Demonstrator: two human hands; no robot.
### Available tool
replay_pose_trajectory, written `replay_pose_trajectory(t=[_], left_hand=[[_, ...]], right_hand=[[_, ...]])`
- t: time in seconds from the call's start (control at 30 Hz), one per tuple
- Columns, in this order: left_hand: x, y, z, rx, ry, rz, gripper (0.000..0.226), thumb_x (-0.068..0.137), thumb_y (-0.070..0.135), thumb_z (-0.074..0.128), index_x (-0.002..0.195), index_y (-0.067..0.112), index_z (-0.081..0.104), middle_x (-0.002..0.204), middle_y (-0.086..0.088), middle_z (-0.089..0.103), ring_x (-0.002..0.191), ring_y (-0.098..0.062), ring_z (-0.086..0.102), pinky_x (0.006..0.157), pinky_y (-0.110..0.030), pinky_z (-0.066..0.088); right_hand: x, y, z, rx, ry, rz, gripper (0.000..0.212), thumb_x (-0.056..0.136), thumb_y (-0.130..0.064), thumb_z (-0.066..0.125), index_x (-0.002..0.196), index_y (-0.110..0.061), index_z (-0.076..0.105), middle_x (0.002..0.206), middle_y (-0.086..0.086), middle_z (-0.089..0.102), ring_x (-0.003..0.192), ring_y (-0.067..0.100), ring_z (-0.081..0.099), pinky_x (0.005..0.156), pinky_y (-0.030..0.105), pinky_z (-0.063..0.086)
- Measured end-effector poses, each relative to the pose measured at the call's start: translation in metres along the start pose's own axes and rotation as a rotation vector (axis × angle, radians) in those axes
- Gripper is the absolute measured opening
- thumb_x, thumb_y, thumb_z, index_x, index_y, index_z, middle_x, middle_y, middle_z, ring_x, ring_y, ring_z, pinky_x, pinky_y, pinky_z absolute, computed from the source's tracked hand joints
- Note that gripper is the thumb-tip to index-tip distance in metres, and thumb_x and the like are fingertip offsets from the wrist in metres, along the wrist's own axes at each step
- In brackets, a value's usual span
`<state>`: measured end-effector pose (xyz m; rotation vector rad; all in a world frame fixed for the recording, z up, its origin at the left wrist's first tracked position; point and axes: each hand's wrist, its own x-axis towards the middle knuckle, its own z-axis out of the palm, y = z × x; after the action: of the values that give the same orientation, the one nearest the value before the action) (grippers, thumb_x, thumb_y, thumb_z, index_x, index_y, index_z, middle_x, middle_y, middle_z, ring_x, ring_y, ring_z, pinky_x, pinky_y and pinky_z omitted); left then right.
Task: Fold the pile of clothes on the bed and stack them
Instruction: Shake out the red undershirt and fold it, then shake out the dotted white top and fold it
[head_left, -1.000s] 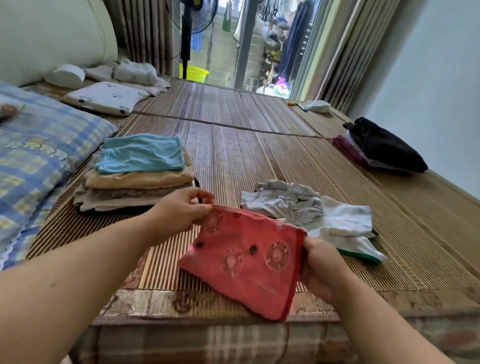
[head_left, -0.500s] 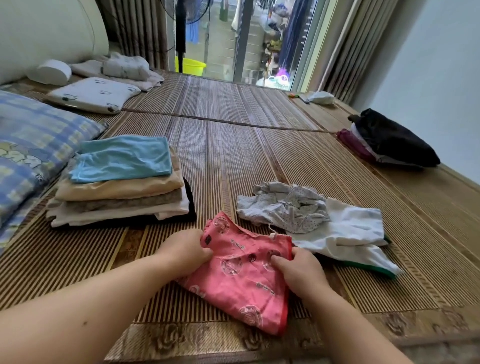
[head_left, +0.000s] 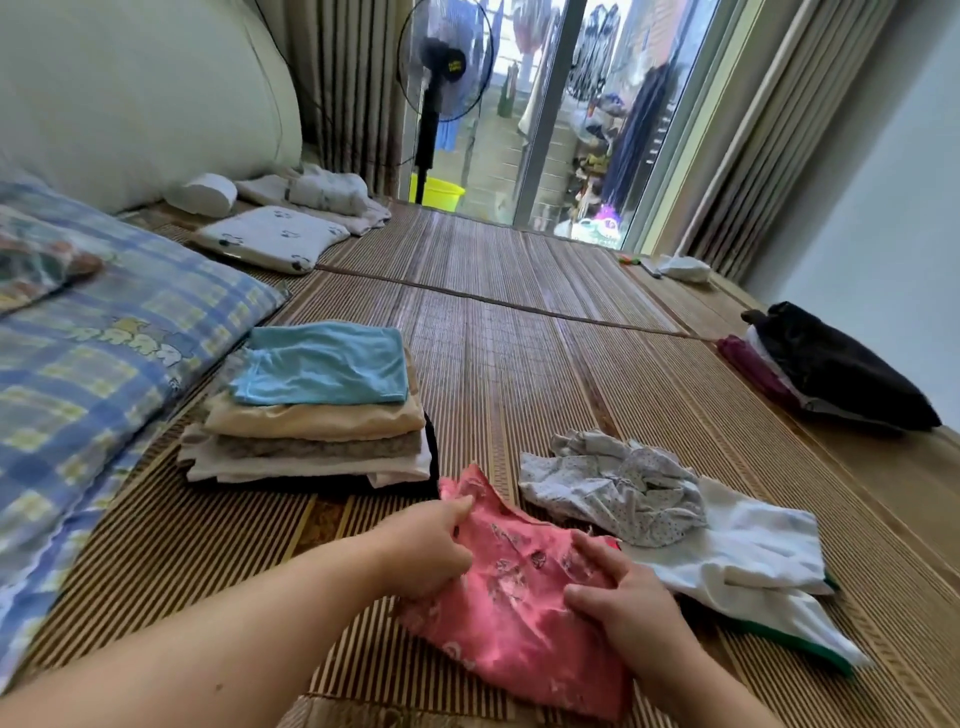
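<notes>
A pink printed garment (head_left: 511, 618) lies on the bamboo mat (head_left: 519, 374) near the front edge. My left hand (head_left: 428, 548) grips its upper left corner with curled fingers. My right hand (head_left: 621, 592) pinches its right side, fingers bent into the cloth. To the left stands a stack of folded clothes (head_left: 311, 426) with a light blue piece (head_left: 324, 364) on top. To the right of the pink garment lie a crumpled grey dotted garment (head_left: 618, 483) and a white garment with a green hem (head_left: 753, 566), both unfolded.
A blue checked quilt (head_left: 93, 374) covers the left side. A white pillow (head_left: 270, 236) and folded white cloths (head_left: 322, 195) lie at the back left. A black and purple bundle (head_left: 831, 369) sits by the right wall. A standing fan (head_left: 441, 67) is behind the bed.
The pink garment was held up spread between both hands; it now lies lowered on the mat. Both hands have come closer together on it, bunching the cloth.
</notes>
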<state>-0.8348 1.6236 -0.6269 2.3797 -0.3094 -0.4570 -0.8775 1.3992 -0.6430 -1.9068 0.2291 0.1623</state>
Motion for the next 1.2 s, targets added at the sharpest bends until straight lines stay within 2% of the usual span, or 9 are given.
replay_pose_trajectory(t=[0.23,0.43,0.53,0.63,0.7,0.77,0.9,1.03,1.2], left_hand=[[-0.012,-0.027,-0.117,-0.021,0.427,0.091,0.075,0.083,0.014,0.060,0.150,0.023,0.028,0.113,0.003,0.059,0.083,-0.007,0.060,0.071,-0.015,0.050],[0.004,-0.093,-0.202,-0.031,0.630,-0.004,0.082,0.074,0.022,0.063,0.150,0.024,0.033,0.121,-0.011,0.063,0.066,0.003,0.060,0.050,-0.007,0.038],[0.028,-0.124,-0.211,0.044,0.587,-0.149,0.084,0.081,0.031,0.065,0.153,0.021,0.022,0.133,-0.013,0.056,0.094,-0.013,0.060,0.066,-0.018,0.041],[0.051,-0.150,-0.201,0.195,0.353,-0.408,0.104,0.074,0.082,0.033,0.155,0.023,0.003,0.157,-0.011,0.027,0.138,-0.028,0.035,0.109,-0.035,0.032],[0.056,-0.158,-0.194,0.326,0.236,-0.485,0.124,0.049,0.093,0.007,0.154,0.028,0.001,0.161,-0.011,0.007,0.144,-0.035,0.020,0.117,-0.047,0.019],[0.059,-0.160,-0.190,0.298,0.298,-0.519,0.124,0.047,0.095,0.016,0.153,0.033,0.003,0.161,-0.011,-0.001,0.145,-0.039,0.014,0.118,-0.050,0.017],[0.062,-0.148,-0.187,0.338,0.417,-0.503,0.105,0.069,0.086,0.045,0.152,0.039,0.003,0.160,-0.008,-0.006,0.144,-0.041,0.002,0.117,-0.055,0.012],[0.060,-0.101,-0.161,0.396,0.487,-0.236,0.090,0.078,0.072,0.054,0.150,0.043,0.008,0.160,0.002,-0.002,0.146,-0.031,0.000,0.115,-0.055,0.014],[0.062,-0.018,-0.088,0.380,0.353,0.011,0.079,0.081,0.061,0.058,0.148,0.046,0.017,0.161,0.003,0.006,0.147,-0.025,0.002,0.116,-0.058,0.017]], right_hand=[[0.063,-0.113,0.026,0.011,-0.139,-0.380,0.066,0.079,0.007,0.068,0.119,-0.045,0.058,0.102,-0.015,0.073,0.089,0.007,0.070,0.068,0.019,0.055],[0.147,-0.193,0.116,-0.128,-0.181,-0.513,0.072,0.079,0.006,0.064,0.137,-0.035,0.050,0.117,-0.008,0.064,0.099,0.012,0.065,0.086,0.031,0.056],[0.187,-0.198,0.152,-0.276,-0.162,-0.507,0.073,0.082,-0.003,0.062,0.143,-0.037,0.040,0.132,0.001,0.058,0.110,0.021,0.060,0.096,0.038,0.051],[0.217,-0.184,0.176,-0.587,-0.162,-0.395,0.073,0.084,-0.047,0.064,0.147,-0.045,0.027,0.145,0.008,0.042,0.113,0.027,0.057,0.076,0.029,0.054],[0.230,-0.171,0.183,-0.799,-0.171,-0.325,0.084,0.075,-0.077,0.053,0.147,-0.047,0.023,0.158,0.013,0.014,0.130,0.039,0.043,0.095,0.036,0.047],[0.235,-0.163,0.187,-0.829,-0.194,-0.281,0.094,0.068,-0.088,0.044,0.148,-0.048,0.016,0.160,0.014,-0.002,0.138,0.044,0.031,0.112,0.044,0.030],[0.228,-0.159,0.182,-0.779,-0.210,-0.246,0.098,0.067,-0.088,0.044,0.148,-0.049,0.006,0.160,0.013,-0.008,0.140,0.045,0.026,0.115,0.046,0.026],[0.191,-0.151,0.150,-0.717,-0.115,-0.368,0.094,0.074,-0.080,0.049,0.150,-0.043,0.007,0.162,0.008,-0.005,0.145,0.036,0.018,0.115,0.048,0.021],[0.115,-0.112,0.058,-0.759,-0.049,-0.458,0.087,0.081,-0.066,0.057,0.150,-0.041,0.011,0.162,0.001,-0.001,0.148,0.025,0.010,0.116,0.049,0.021]])
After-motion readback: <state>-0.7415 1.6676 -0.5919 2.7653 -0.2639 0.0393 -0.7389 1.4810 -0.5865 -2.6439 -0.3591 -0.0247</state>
